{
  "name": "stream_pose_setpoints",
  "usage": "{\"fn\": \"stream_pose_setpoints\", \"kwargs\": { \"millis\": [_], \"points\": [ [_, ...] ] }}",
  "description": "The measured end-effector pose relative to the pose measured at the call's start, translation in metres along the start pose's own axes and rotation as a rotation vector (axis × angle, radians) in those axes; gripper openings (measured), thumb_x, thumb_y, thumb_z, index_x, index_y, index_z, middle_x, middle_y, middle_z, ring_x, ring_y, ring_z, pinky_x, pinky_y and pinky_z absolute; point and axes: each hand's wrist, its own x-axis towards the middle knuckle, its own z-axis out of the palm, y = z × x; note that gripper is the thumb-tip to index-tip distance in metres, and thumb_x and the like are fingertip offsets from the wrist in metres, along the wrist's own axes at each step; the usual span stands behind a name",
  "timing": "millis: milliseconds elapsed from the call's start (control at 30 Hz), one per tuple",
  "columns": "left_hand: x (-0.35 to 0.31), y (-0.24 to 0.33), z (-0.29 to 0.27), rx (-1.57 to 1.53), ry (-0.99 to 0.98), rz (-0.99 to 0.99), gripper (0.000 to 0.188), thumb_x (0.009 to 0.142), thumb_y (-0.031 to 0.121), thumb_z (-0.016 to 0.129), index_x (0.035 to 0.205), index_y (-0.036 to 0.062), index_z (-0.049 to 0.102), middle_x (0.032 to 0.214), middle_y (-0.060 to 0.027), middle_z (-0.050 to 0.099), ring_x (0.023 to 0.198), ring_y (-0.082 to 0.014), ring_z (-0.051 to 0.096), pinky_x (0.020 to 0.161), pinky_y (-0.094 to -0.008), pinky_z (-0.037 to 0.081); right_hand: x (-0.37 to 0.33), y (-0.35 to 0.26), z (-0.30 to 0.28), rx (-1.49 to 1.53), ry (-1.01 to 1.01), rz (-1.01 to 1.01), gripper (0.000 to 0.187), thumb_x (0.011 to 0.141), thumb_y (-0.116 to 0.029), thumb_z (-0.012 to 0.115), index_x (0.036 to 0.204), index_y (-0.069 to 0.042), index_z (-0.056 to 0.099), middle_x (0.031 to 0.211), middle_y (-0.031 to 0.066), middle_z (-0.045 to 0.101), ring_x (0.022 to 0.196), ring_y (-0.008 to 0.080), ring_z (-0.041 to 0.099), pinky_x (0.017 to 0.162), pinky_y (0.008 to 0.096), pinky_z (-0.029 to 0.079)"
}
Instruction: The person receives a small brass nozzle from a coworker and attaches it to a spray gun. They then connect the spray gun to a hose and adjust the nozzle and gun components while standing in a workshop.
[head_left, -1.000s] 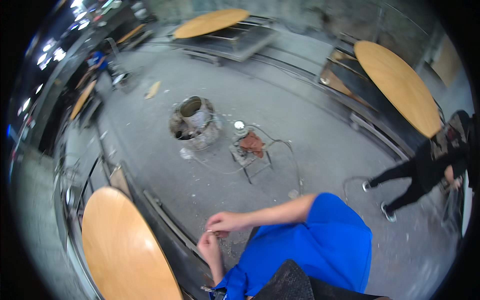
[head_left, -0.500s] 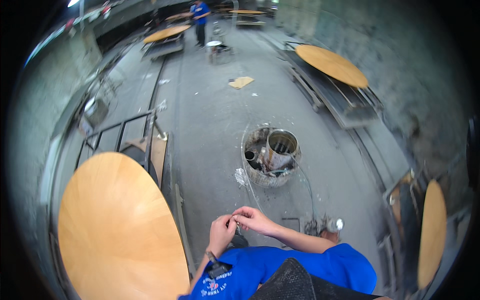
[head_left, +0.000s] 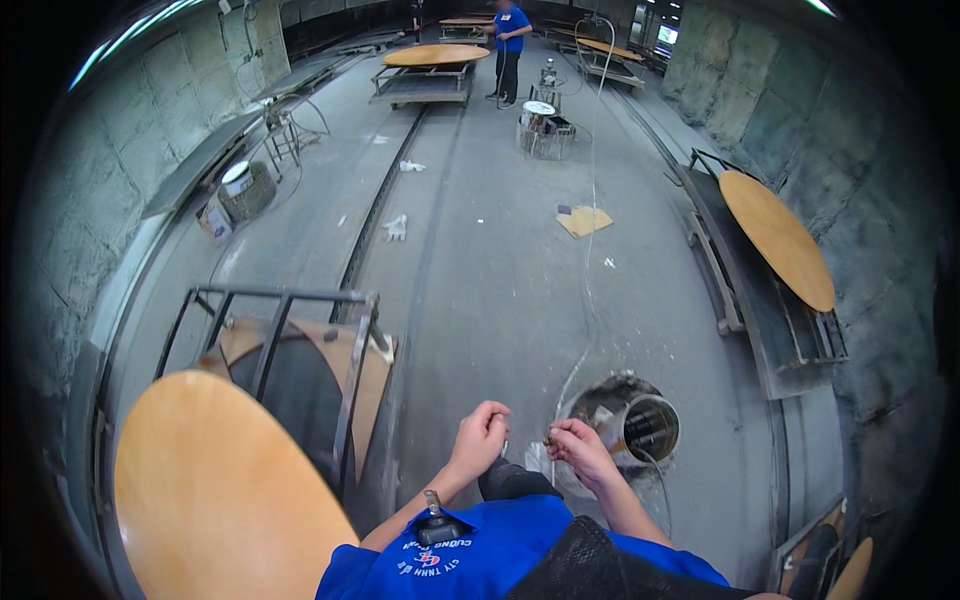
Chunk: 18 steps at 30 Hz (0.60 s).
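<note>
My left hand point(head_left: 482, 437) is held in front of my chest, over the grey concrete floor point(head_left: 480, 260), with its fingers curled into a loose fist. What it holds, if anything, is hidden. My right hand point(head_left: 580, 452) is a short gap to its right, and its fingertips pinch a small dark piece point(head_left: 548, 440). A thin pale hose point(head_left: 592, 200) hangs down from above and ends near my hands. Just right of my right hand, a metal bucket point(head_left: 645, 428) stands on the floor inside a ring of white residue.
A large round wooden tabletop point(head_left: 215, 495) lies at my lower left, beside a metal rack point(head_left: 285, 340) holding more boards. Another round top point(head_left: 778, 238) rests on a frame at the right wall. A person in blue point(head_left: 510, 35) stands far ahead by a cart.
My head has turned, so the view now runs down the long floor. My hands have stayed close together in front of me, and the bucket now lies right of them.
</note>
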Motion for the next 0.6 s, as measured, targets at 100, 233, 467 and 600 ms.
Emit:
{"fn": "stream_pose_setpoints", "kwargs": {
  "millis": [100, 233, 467, 600],
  "points": [
    [0.103, -0.010, -0.043, -0.126, 0.046, -0.088, 0.016, 0.100, 0.010, 0.053, 0.107, 0.0002, 0.063, 0.082, -0.0047, 0.065, 0.073, -0.0110, 0.064, 0.067, -0.0271, 0.054, 0.121, -0.066, 0.028, -0.006, -0.007, -0.064, 0.025, 0.095, -0.014, 0.067, 0.114, -0.003, 0.054, 0.096, 0.0075, 0.064, 0.085, 0.0183, 0.066, 0.077, 0.0322, 0.055],
    [0.191, -0.006, -0.126, -0.165, 0.363, -0.101, 0.020, 0.100, 0.019, 0.061, 0.091, 0.0009, 0.063, 0.080, -0.0028, 0.065, 0.072, -0.0109, 0.064, 0.066, -0.0255, 0.051, 0.261, -0.164, 0.108, -0.205, -0.314, -0.130, 0.032, 0.096, -0.016, 0.067, 0.120, 0.000, 0.053, 0.100, 0.0078, 0.063, 0.090, 0.0170, 0.065, 0.083, 0.0334, 0.055],
    [0.336, -0.051, -0.249, -0.280, 0.761, -0.216, 0.029, 0.102, 0.022, 0.057, 0.082, 0.0017, 0.060, 0.069, -0.0012, 0.058, 0.061, -0.0082, 0.056, 0.057, -0.0243, 0.048, 0.568, -0.198, 0.184, -0.516, -0.512, 0.017, 0.032, 0.096, -0.021, 0.065, 0.118, 0.001, 0.060, 0.094, 0.0058, 0.064, 0.084, 0.0129, 0.064, 0.078, 0.0305, 0.055],
    [0.480, -0.074, -0.288, -0.240, 0.778, -0.297, 0.017, 0.099, 0.013, 0.054, 0.093, -0.0001, 0.064, 0.070, -0.0014, 0.059, 0.061, -0.0087, 0.055, 0.056, -0.0256, 0.048, 0.739, -0.130, 0.113, -1.009, -0.226, -0.050, 0.033, 0.094, -0.032, 0.059, 0.079, -0.003, 0.067, 0.063, 0.0037, 0.060, 0.069, 0.0140, 0.064, 0.065, 0.0314, 0.050]
  ]
}}
